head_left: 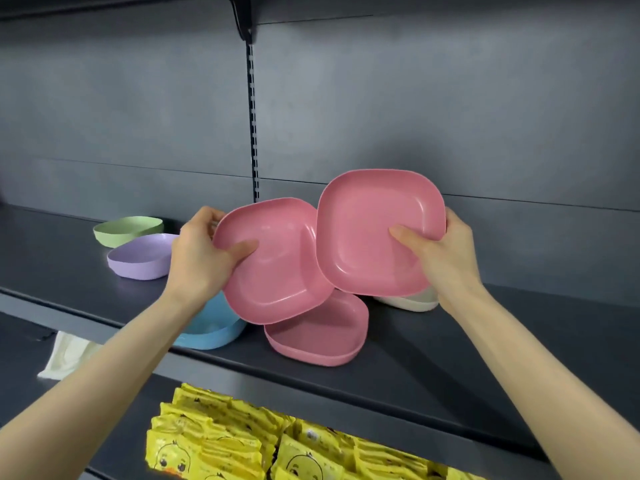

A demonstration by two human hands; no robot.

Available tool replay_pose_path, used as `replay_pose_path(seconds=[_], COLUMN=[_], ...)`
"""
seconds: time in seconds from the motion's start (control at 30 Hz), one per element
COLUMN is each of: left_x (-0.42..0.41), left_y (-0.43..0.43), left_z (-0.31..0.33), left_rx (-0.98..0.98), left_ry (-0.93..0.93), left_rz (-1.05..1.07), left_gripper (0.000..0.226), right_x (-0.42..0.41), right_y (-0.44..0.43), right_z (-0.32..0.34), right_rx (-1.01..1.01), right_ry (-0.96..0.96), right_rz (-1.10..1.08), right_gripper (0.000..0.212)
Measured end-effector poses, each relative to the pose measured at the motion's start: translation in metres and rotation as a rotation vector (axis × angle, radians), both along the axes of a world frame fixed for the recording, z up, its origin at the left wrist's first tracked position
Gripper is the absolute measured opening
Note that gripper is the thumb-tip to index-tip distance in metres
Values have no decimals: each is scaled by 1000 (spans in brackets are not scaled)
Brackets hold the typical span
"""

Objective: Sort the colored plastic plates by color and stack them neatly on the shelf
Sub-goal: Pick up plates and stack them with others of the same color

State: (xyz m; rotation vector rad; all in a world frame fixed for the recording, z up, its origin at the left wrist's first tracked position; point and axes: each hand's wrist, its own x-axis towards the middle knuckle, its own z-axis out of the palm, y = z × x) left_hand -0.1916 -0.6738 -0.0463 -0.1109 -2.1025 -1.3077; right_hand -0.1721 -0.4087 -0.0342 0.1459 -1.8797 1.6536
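Observation:
My left hand (pixel 199 258) grips a pink square plate (pixel 277 271) by its left rim, thumb inside, tilted toward me. My right hand (pixel 446 252) grips a second pink plate (pixel 374 223) by its right rim; this plate overlaps the first one's right edge. Both are held above the dark shelf (pixel 433 368). A third pink plate (pixel 322 337) lies flat on the shelf under them. A blue plate (pixel 211 332) sits partly hidden behind my left forearm. A purple plate (pixel 138 259) and a green plate (pixel 124 230) lie upside down at the left. A cream plate (pixel 408 301) shows below my right hand.
The grey back panel (pixel 450 116) and a slotted upright (pixel 253 126) stand behind the shelf. Yellow packets (pixel 242 441) fill the shelf below. A pale cloth (pixel 65 355) hangs at the lower left. Another shelf bracket (pixel 242 15) sits overhead.

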Motion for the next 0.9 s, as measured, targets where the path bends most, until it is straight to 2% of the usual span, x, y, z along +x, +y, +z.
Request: replay_pose_path(seconds=[0.2, 0.57, 0.7, 0.9], left_x=[-37, -85, -96, -105], left_y=[-11, 19, 28, 39], left_z=[1, -25, -33, -41], left_rx=[-38, -328, -487, -875], left_ry=[-50, -283, -323, -255], left_rz=[-94, -664, -702, -582], left_gripper=[32, 28, 27, 42], right_x=[-9, 28, 31, 17], right_y=[-7, -14, -16, -17], right_z=[4, -22, -28, -34], right_rx=[12, 68, 89, 111], right_ry=[-31, -149, -183, -220], right_rz=[-100, -418, -476, -475], right_gripper=[34, 33, 34, 36])
